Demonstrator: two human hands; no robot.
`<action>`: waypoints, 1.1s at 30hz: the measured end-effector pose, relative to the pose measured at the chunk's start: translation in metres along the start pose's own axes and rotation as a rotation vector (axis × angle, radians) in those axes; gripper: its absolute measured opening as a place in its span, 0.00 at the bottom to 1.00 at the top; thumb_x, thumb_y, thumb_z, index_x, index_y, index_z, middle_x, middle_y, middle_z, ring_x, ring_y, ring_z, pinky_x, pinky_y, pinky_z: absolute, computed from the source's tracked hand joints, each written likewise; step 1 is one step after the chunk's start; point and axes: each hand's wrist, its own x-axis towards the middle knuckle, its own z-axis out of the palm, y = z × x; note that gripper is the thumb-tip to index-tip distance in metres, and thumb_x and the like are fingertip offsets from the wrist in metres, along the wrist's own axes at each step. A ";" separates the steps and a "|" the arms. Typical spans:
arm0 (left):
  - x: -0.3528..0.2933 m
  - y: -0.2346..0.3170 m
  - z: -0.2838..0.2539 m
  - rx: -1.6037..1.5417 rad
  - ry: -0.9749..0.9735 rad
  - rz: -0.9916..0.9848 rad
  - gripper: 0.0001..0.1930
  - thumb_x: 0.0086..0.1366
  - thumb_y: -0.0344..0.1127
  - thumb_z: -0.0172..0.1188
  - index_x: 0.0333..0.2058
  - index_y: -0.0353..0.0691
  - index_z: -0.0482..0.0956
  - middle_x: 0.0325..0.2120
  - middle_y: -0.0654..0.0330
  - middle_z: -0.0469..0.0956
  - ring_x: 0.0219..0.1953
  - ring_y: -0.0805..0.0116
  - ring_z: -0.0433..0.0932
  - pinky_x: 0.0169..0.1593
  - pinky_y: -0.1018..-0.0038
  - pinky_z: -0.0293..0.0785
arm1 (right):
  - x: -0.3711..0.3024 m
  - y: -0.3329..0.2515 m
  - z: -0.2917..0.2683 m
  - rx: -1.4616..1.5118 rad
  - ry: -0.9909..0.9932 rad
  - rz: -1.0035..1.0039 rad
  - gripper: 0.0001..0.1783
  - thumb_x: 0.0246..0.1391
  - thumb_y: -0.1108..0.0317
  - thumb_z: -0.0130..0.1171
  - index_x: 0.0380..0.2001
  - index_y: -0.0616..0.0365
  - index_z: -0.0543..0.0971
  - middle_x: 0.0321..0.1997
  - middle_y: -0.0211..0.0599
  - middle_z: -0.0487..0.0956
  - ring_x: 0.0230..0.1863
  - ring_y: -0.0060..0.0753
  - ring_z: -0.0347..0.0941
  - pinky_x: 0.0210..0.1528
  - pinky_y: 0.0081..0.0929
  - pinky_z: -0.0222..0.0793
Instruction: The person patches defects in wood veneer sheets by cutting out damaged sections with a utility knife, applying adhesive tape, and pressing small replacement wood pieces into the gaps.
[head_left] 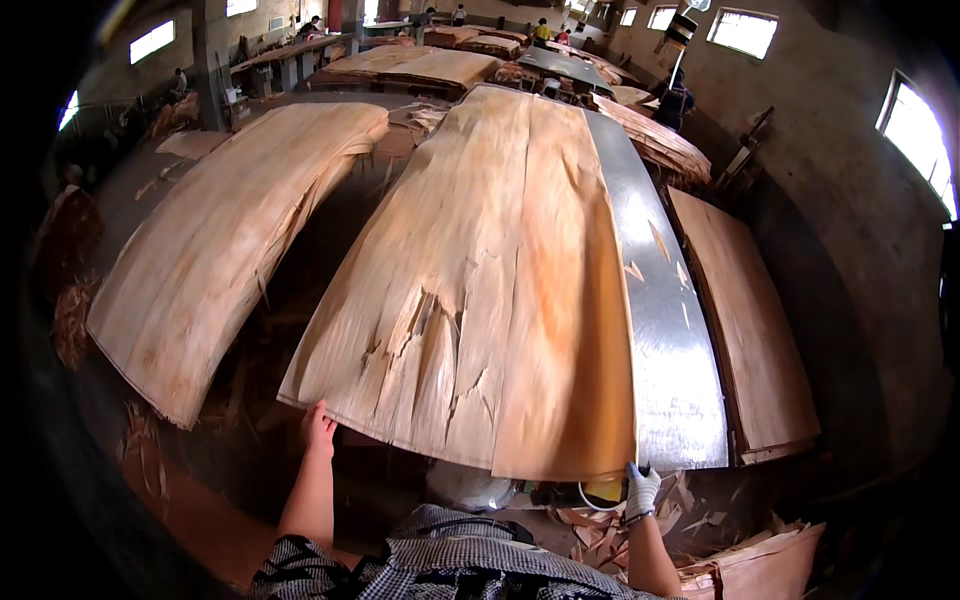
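Note:
A wide sheet of pale wood veneer (400, 270) lies lengthwise in front of me, with ragged splits near its near end. Along its right side runs a second veneer strip (560, 330), streaked orange, meeting or overlapping it at a long seam. My bare left hand (319, 428) pinches the near left corner of the pale sheet. At the near right corner of the orange-streaked strip, my right hand (642, 492), in a white knitted glove, is closed on the edge. Beneath the veneer, a shiny metal tabletop (685, 400) shows on the right, with small wood slivers on it.
A curved veneer stack (240, 240) stands to the left, and another stack (755, 330) lies right of the metal top. Veneer scraps (590, 525) litter the floor near my right hand. More stacks (420, 65) and several people are farther back.

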 end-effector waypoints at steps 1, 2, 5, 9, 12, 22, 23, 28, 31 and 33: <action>0.006 0.001 0.007 0.055 0.041 0.001 0.14 0.61 0.37 0.62 0.45 0.43 0.77 0.44 0.63 0.75 0.47 0.68 0.73 0.50 0.64 0.73 | 0.005 -0.007 0.005 0.035 -0.041 0.003 0.15 0.49 0.66 0.65 0.16 0.55 0.71 0.10 0.28 0.68 0.07 0.22 0.60 0.08 0.24 0.53; 0.014 0.002 0.014 0.132 0.014 0.049 0.13 0.62 0.36 0.61 0.44 0.42 0.78 0.42 0.63 0.76 0.45 0.69 0.74 0.47 0.66 0.75 | 0.013 -0.014 0.012 0.039 -0.064 0.026 0.14 0.49 0.65 0.66 0.17 0.55 0.72 0.11 0.28 0.69 0.08 0.21 0.61 0.10 0.23 0.54; 0.034 0.005 0.030 0.379 -0.007 0.146 0.11 0.63 0.33 0.59 0.44 0.40 0.80 0.38 0.64 0.77 0.39 0.73 0.75 0.40 0.71 0.78 | 0.042 -0.030 0.026 0.061 -0.087 -0.005 0.14 0.50 0.65 0.65 0.18 0.55 0.72 0.11 0.28 0.69 0.09 0.21 0.63 0.12 0.22 0.57; 0.048 0.002 0.032 0.521 0.042 0.151 0.10 0.63 0.33 0.59 0.42 0.40 0.82 0.35 0.64 0.79 0.31 0.76 0.76 0.31 0.77 0.77 | 0.063 -0.023 0.013 -0.093 -0.070 0.035 0.09 0.54 0.61 0.62 0.25 0.51 0.76 0.15 0.30 0.73 0.07 0.22 0.60 0.09 0.22 0.54; 0.044 0.003 0.015 0.447 0.025 0.067 0.11 0.64 0.34 0.58 0.44 0.40 0.80 0.35 0.65 0.79 0.31 0.75 0.76 0.31 0.79 0.75 | 0.041 0.015 -0.029 -0.588 -0.085 -0.351 0.09 0.53 0.65 0.63 0.30 0.57 0.75 0.17 0.31 0.74 0.12 0.23 0.64 0.13 0.25 0.60; -0.071 -0.027 0.050 1.148 -0.224 0.814 0.15 0.58 0.26 0.56 0.46 0.38 0.74 0.42 0.53 0.76 0.45 0.56 0.76 0.50 0.67 0.72 | -0.139 0.165 -0.168 -0.039 -0.678 0.848 0.10 0.54 0.70 0.57 0.40 0.59 0.76 0.38 0.38 0.79 0.41 0.37 0.74 0.45 0.31 0.73; -0.086 -0.041 0.074 1.200 -0.324 0.861 0.16 0.57 0.27 0.57 0.46 0.38 0.75 0.44 0.53 0.75 0.47 0.55 0.74 0.52 0.66 0.71 | -0.134 0.159 -0.151 0.193 -0.627 1.084 0.10 0.54 0.71 0.57 0.40 0.60 0.76 0.38 0.38 0.80 0.41 0.36 0.75 0.44 0.30 0.73; -0.135 -0.104 0.178 1.526 -0.827 1.056 0.30 0.59 0.39 0.59 0.60 0.40 0.64 0.63 0.54 0.60 0.66 0.55 0.56 0.68 0.61 0.51 | -0.079 0.080 -0.012 -0.205 -0.646 0.135 0.04 0.51 0.76 0.59 0.31 0.60 0.74 0.21 0.29 0.75 0.19 0.21 0.70 0.20 0.22 0.66; -0.149 -0.129 0.203 1.669 -0.874 0.913 0.36 0.62 0.46 0.57 0.65 0.41 0.54 0.68 0.56 0.49 0.70 0.56 0.45 0.70 0.59 0.41 | -0.055 0.041 0.024 0.075 -0.231 0.213 0.06 0.52 0.69 0.63 0.27 0.57 0.76 0.15 0.24 0.70 0.11 0.17 0.60 0.13 0.20 0.54; -0.152 -0.138 0.207 1.776 -0.838 0.890 0.39 0.62 0.48 0.56 0.66 0.39 0.49 0.69 0.56 0.45 0.71 0.57 0.41 0.71 0.59 0.39 | -0.044 0.034 0.014 0.131 -0.162 0.241 0.06 0.51 0.69 0.65 0.26 0.57 0.76 0.15 0.23 0.70 0.10 0.16 0.59 0.12 0.18 0.52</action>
